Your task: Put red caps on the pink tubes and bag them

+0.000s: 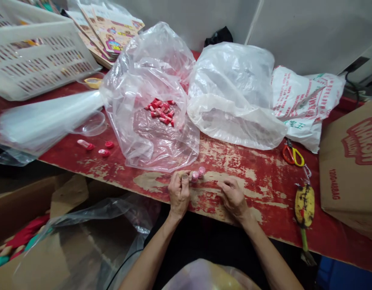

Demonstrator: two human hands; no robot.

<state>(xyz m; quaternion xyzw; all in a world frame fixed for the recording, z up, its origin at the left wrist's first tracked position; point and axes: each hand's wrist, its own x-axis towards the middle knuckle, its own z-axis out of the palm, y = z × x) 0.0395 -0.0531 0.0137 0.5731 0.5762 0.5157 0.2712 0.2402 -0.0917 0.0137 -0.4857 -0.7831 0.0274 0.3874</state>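
Observation:
My left hand [179,194] is closed at the table's front edge, thumb up and fingers curled. Right beside its fingertips are two small pink-topped tubes [194,176], close together; whether the fingers grip one is unclear. My right hand [234,198] is a little way to the right, its fingers drawn together in a pinch low over the worn tabletop. What lies between them, if anything, is hidden. Behind my hands, a clear plastic bag [161,145] lies with its mouth towards me, and several small red-capped tubes [161,111] are inside.
Three loose red pieces [104,152] lie left. Beyond are flat plastic sleeves [49,117] and a white basket [46,60]. A whitish bag [234,96], a printed sack [303,104], scissors [293,155], a spotted banana [304,207] and a cardboard box [352,169] stand or lie right.

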